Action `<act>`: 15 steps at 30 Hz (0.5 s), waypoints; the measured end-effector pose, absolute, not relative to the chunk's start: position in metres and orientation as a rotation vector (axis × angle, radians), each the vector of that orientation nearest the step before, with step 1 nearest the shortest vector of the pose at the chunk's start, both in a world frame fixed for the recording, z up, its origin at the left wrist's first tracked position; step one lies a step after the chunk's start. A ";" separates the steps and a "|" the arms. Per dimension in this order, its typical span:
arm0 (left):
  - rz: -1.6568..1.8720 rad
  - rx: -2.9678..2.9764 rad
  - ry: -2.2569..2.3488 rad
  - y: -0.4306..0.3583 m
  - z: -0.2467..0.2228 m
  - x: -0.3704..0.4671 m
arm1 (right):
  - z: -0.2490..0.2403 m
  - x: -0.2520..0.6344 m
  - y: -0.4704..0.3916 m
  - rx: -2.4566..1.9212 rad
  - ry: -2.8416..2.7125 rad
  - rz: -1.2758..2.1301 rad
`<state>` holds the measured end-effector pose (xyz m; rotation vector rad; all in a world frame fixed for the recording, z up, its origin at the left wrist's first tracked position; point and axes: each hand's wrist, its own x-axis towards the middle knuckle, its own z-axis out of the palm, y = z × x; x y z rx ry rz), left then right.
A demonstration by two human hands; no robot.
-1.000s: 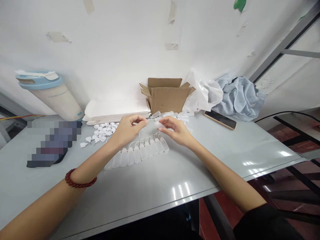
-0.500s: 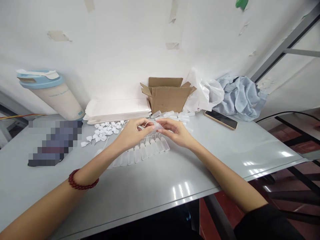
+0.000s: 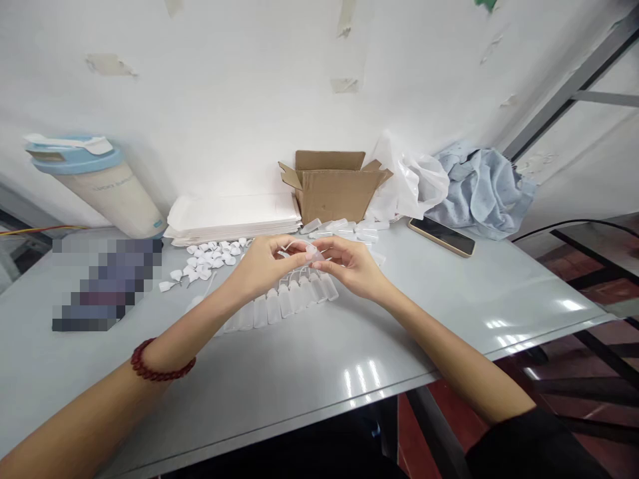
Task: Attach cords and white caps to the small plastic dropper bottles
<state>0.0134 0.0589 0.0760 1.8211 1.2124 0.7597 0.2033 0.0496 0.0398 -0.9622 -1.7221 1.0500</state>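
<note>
My left hand (image 3: 272,264) and my right hand (image 3: 353,266) meet above the table, both pinching one small translucent plastic piece (image 3: 316,253) with a thin white loop at its left. The fingers partly hide its shape. Below them lies a row of translucent bottle-like pieces (image 3: 285,302), side by side, with thin white strands at their upper ends. More clear pieces (image 3: 337,228) lie loose behind my right hand. A pile of small white caps or clips (image 3: 204,261) sits left of my left hand.
On the grey table (image 3: 299,372), a stack of white trays (image 3: 234,216), an open cardboard box (image 3: 337,196), a plastic bag (image 3: 414,183) and blue cloth (image 3: 484,193) line the wall. A phone (image 3: 442,237) lies right; a tumbler (image 3: 110,193) and a blurred dark item (image 3: 112,286) are left.
The held piece has tilted slightly between my fingertips, and its white loop sits a little differently. Both hands remain in nearly the same place. The camera view has shifted slightly.
</note>
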 end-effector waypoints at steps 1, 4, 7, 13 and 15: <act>0.762 1.819 1.205 0.059 0.076 0.014 | 0.040 0.203 0.049 -0.977 -1.699 1.074; 0.804 1.802 1.191 0.058 0.074 0.015 | 0.042 0.202 0.050 -0.979 -1.617 1.206; 0.909 1.868 1.194 0.055 0.070 0.018 | 0.045 0.204 0.052 -0.889 -1.490 1.429; 1.163 2.334 1.094 0.052 0.062 0.021 | 0.045 0.206 0.055 -0.752 -1.183 1.758; 1.202 2.491 0.999 0.052 0.060 0.021 | 0.044 0.205 0.055 -0.716 -1.143 1.805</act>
